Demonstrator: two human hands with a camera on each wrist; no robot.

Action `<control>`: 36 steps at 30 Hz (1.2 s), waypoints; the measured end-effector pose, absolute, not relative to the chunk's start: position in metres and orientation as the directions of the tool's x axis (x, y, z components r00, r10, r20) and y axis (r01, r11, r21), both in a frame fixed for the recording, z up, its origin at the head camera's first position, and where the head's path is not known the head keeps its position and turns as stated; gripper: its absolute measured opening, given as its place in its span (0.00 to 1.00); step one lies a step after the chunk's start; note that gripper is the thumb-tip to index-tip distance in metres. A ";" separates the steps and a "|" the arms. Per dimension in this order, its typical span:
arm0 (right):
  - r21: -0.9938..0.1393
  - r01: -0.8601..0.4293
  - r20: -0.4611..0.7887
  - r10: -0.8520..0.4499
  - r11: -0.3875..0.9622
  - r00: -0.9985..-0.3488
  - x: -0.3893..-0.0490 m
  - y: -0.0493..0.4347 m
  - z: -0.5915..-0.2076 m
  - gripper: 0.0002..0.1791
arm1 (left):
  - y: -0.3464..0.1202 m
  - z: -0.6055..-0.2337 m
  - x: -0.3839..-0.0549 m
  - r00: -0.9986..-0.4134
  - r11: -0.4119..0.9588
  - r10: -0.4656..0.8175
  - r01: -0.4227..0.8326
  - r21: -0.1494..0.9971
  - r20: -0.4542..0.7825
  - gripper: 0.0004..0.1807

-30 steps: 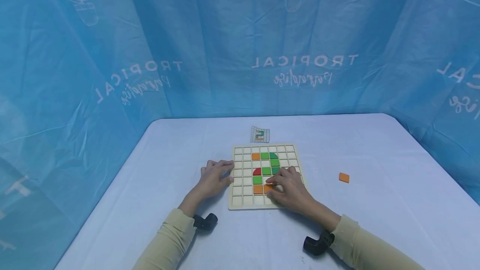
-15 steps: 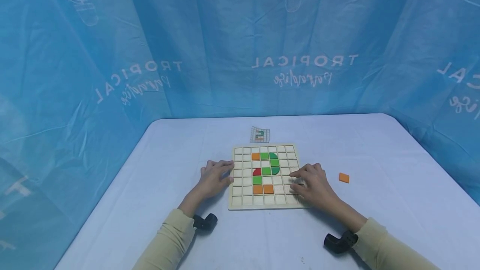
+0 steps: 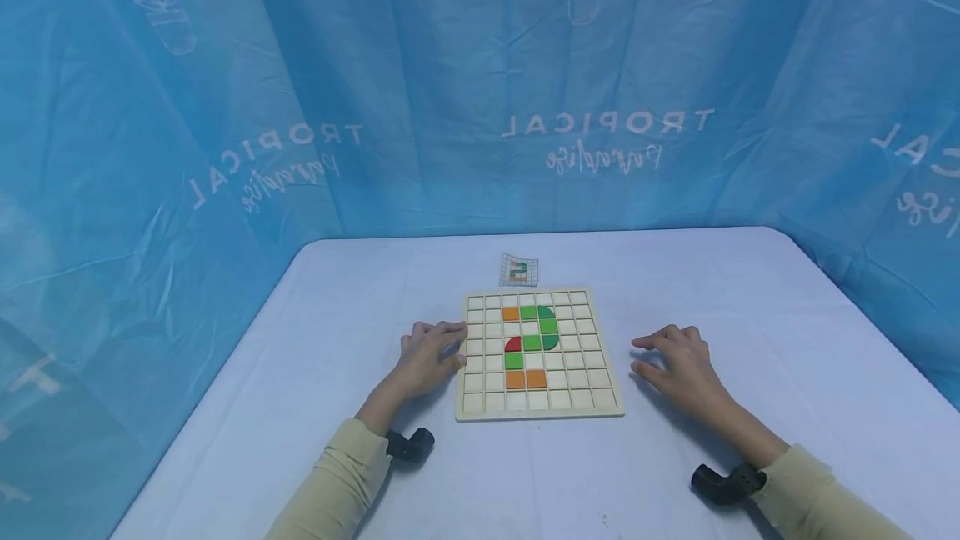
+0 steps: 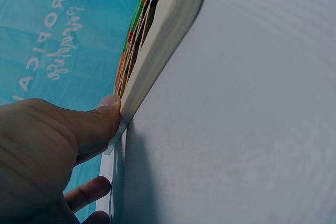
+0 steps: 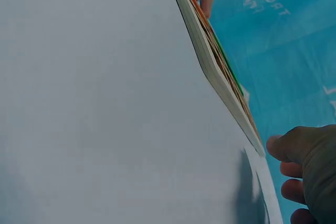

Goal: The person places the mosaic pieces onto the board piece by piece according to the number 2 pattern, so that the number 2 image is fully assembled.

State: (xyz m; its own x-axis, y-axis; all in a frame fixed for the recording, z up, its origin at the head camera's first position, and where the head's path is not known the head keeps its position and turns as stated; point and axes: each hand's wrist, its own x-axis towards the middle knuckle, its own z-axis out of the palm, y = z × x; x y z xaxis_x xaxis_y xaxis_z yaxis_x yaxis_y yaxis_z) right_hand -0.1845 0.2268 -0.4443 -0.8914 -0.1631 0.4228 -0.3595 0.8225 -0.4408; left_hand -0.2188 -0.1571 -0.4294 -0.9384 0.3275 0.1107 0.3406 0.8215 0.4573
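Note:
A wooden grid board (image 3: 579, 400) lies on the table, with orange (image 3: 515, 379), green (image 3: 528, 312) and red (image 3: 513, 344) tiles in some squares. They form a shape like a 2. My left hand (image 3: 429, 359) rests against the board's left edge; in the left wrist view its thumb (image 4: 100, 127) touches that edge. My right hand (image 3: 681, 369) hovers to the right of the board, thumb and fingers apart, and nothing shows between them. It covers the place where a loose orange tile lay.
Behind the board lies a small pattern card (image 3: 518, 270) with a coloured grid figure. A white cloth covers the table (image 3: 360, 290). A blue curtain (image 3: 450, 173) hangs along the back and sides.
My right hand has left the orange tile in the board's lower row and moved right, off the board. The loose orange tile is now hidden by it. The left hand stays put.

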 end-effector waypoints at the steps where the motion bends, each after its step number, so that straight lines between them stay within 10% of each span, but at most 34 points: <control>1: -0.442 -0.347 0.416 -0.154 0.827 -0.896 -0.184 0.229 -0.444 0.17 | -0.157 -0.429 -0.219 -0.940 0.823 0.324 0.335 0.460 0.106 0.26; 36: -0.411 -0.261 0.400 -0.085 0.873 -0.913 -0.185 0.293 -0.452 0.16 | -0.156 -0.429 -0.218 -0.943 0.833 0.316 0.330 0.444 0.106 0.27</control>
State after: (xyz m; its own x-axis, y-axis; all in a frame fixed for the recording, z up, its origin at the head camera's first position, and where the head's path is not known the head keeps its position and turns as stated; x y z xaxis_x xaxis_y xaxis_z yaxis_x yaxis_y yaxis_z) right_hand -0.1853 0.2932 -0.4520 -0.9128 -0.0850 0.3995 -0.2612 0.8735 -0.4109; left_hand -0.2182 -0.1564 -0.4291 -0.9427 0.3165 0.1060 0.3296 0.8330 0.4444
